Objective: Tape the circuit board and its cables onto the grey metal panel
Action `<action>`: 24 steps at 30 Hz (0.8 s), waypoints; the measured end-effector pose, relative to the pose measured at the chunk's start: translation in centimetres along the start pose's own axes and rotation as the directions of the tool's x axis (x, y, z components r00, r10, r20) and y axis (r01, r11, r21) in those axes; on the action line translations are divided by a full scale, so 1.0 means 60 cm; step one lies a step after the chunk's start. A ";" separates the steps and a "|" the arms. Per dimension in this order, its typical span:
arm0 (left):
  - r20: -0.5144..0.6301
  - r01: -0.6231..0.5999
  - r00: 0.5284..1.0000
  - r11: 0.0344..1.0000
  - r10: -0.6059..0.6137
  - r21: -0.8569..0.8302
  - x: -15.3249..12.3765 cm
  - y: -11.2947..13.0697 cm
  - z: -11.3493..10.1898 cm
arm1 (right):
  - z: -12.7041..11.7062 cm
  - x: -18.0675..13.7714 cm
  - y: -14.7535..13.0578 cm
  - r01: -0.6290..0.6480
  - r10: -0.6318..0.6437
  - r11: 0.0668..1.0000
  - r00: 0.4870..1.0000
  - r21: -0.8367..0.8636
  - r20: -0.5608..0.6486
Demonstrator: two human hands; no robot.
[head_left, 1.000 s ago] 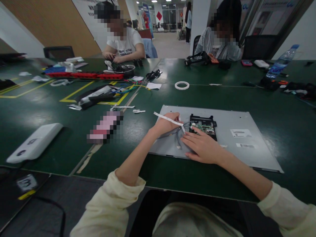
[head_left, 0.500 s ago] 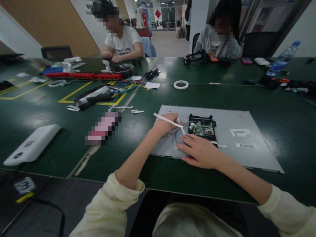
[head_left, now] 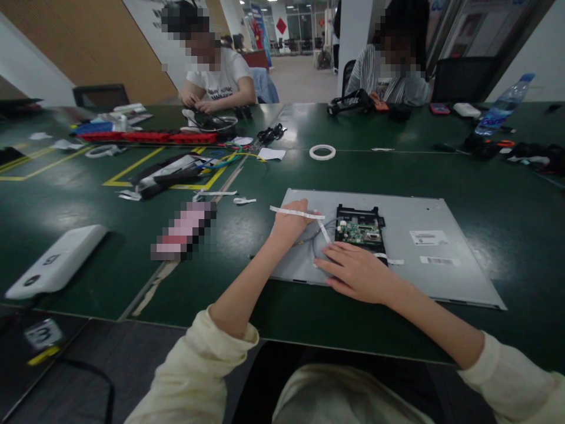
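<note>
Levelled out, tape strip [head_left: 293,212] stays pinched in left fingers [head_left: 303,223].

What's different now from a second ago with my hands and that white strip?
The left hand keeps its pinch on the white tape strip, whose free end has swung from slanted to nearly level, with a short tail bending down toward the wires. The right hand slid slightly toward the near edge of the grey panel, still flat on it. Panel, circuit board and tape roll stayed put.
</note>
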State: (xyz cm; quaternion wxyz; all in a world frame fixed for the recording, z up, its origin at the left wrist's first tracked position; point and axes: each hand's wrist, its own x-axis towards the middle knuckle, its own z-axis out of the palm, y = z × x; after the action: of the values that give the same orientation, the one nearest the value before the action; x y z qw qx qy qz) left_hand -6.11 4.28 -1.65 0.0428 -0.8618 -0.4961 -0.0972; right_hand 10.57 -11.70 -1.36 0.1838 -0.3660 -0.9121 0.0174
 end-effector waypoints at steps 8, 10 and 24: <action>-0.056 0.188 0.981 0.982 -0.187 0.001 0.005 -0.013 0.001 | -0.002 -0.002 0.006 -0.010 0.010 0.999 1.000 0.035 -0.004; -0.083 0.169 0.982 0.986 -0.169 -0.006 0.004 -0.012 -0.002 | -0.001 -0.005 0.009 -0.032 0.035 0.997 0.998 0.066 -0.044; -0.116 -0.122 0.986 0.992 0.119 -0.017 -0.041 0.079 -0.054 | -0.025 -0.005 0.035 -0.381 0.781 0.385 0.620 0.841 -0.076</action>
State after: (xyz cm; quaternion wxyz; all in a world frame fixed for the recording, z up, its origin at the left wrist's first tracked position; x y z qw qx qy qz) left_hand -3.62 -0.75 1.12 0.0667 -0.8837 -0.4385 -0.1495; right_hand 12.67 -10.50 -0.43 0.5110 -0.5515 -0.5425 0.3748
